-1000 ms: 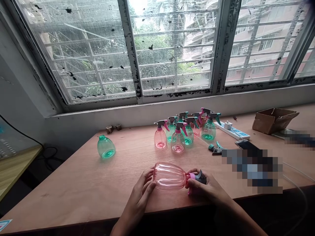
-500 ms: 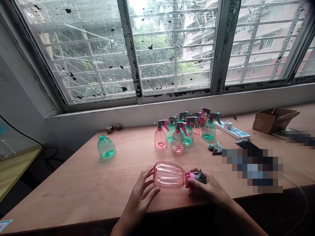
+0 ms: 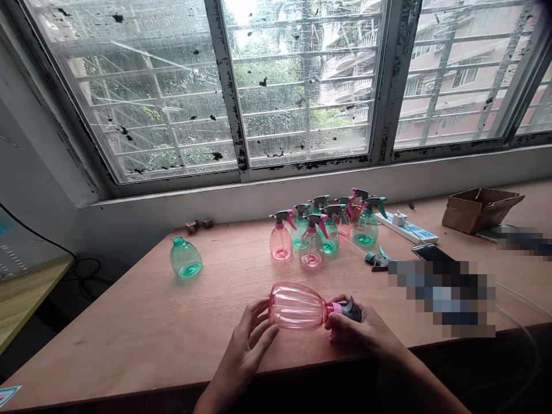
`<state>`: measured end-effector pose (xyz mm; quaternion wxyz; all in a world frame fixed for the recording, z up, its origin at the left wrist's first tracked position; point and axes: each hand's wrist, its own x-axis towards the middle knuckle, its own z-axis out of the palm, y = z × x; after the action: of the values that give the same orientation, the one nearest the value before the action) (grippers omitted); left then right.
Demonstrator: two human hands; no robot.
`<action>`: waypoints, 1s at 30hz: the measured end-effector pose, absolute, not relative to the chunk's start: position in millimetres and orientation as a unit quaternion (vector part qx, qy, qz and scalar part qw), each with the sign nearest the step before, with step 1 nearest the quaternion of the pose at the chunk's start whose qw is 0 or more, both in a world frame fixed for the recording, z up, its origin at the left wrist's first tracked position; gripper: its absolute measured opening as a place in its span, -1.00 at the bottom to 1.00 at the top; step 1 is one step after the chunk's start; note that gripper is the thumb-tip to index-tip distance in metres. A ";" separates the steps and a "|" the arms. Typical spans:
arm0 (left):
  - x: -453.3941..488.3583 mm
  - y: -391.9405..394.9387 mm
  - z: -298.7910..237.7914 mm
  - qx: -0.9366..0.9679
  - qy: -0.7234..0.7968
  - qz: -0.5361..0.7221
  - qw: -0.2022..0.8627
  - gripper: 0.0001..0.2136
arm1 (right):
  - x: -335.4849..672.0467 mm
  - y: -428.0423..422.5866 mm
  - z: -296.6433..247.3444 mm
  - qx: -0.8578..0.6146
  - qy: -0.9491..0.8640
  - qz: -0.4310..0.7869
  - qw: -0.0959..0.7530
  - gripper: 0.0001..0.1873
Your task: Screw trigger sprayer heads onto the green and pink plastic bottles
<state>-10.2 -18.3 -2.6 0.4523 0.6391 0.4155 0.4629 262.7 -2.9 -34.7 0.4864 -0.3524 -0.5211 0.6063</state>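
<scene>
A translucent pink spray bottle [image 3: 296,307] lies sideways in the air above the near part of the table, its base to the left. My right hand [image 3: 360,329] is closed around the pink collar and dark spray head at its right end, and hides part of the trigger. At the base, my left hand [image 3: 252,339] cups the bottle with curved fingers behind and the thumb at the lower edge. Farther off on the left stands a green bottle [image 3: 186,260] without a spray head.
Several pink and green spray bottles [image 3: 311,247] stand grouped at the back. Right of them are a loose spray head [image 3: 377,261], a white power strip [image 3: 409,230], a phone [image 3: 435,255] and an open cardboard box [image 3: 478,213]. The table's front edge runs below my hands.
My left thumb and fingers have closed in slightly on the bottle's base. The bottle and my right hand are almost where they were.
</scene>
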 end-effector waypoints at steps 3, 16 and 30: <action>-11.7 -16.3 0.3 0.673 0.410 0.442 0.429 -0.58 | 262.7 -2.2 -36.1 -0.348 -0.527 0.605 0.484 -0.65; -10.8 -19.5 -4.3 0.669 0.410 0.464 0.411 -0.62 | 262.9 -6.7 -29.7 -0.345 -0.518 0.616 0.483 -0.66; -10.0 -20.5 2.9 0.690 0.385 0.428 0.440 -0.48 | 261.5 -7.1 -26.3 -0.345 -0.530 0.610 0.477 -0.63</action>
<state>-10.0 -20.5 2.9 0.4395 0.6897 0.3845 0.4281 261.5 -7.1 -26.3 0.4775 -0.3448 -0.5303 0.6099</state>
